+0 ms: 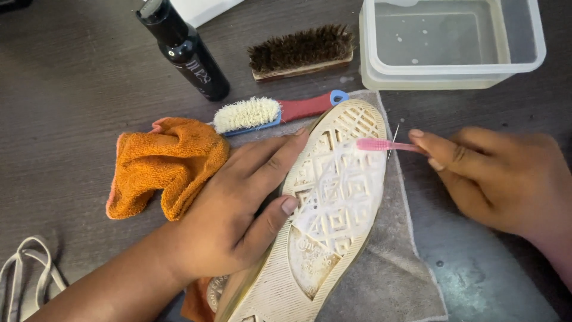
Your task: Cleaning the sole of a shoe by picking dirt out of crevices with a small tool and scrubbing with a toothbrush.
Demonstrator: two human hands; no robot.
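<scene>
In the centre of the frame a pale rubber-soled shoe (325,209) lies sole-up on a grey cloth mat (393,274), its patterned tread coated with white foam across the middle. The left hand (229,209) comes in from the lower left and grips the shoe's side, fingers wrapped along the edge of the sole and the thumb pressed onto the tread. The right hand (500,176), at the right of the frame, pinches a slim pink toothbrush (384,145) between thumb and fingers; the brush head touches the foamy sole near the toe end.

Just left of the shoe a crumpled orange towel (164,164) rests on the dark wooden table (65,89). Above it lies a white-bristled scrub brush with a red and blue handle (268,112), its handle tip close to the shoe's toe. Further up, a wooden brush with dark bristles (301,50) lies beside a black bottle (185,48) in the upper left. A clear plastic tub holding water (450,42) fills the upper right. White shoelaces (27,274) show at the lower left edge.
</scene>
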